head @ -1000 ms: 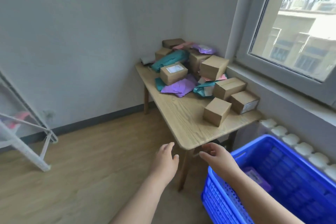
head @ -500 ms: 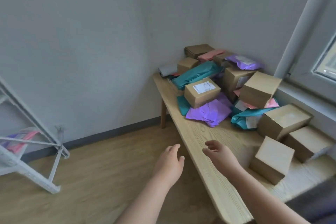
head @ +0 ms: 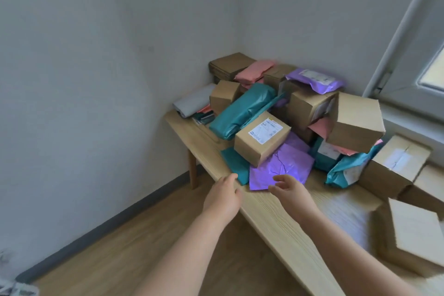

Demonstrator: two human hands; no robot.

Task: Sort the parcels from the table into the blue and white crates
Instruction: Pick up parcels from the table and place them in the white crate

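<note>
parcels (head: 283, 127) heaped on table (head: 283, 223), hands (head: 222, 196) before them

Grey walls (head: 96, 67), plank floor (head: 149, 247), wooden table (head: 276, 218) in corner, window (head: 432, 74) right.

Bare table (head: 283, 221) lies nearside; beyond, the purple mailer (head: 286, 168) fronts crowded stacked parcels (head: 300, 108).

Parcels are heaped on the bench (head: 276, 218), from the frame's centre to its right edge. A labelled box (head: 262, 138) lies tilted on a flat purple mailer (head: 283, 168) at the pile's near edge. Behind it a long teal bag (head: 242, 110) slants upward. A pink bag (head: 254, 72) lies on top at the back. A plain box (head: 413, 235) lies at lower right.
</note>
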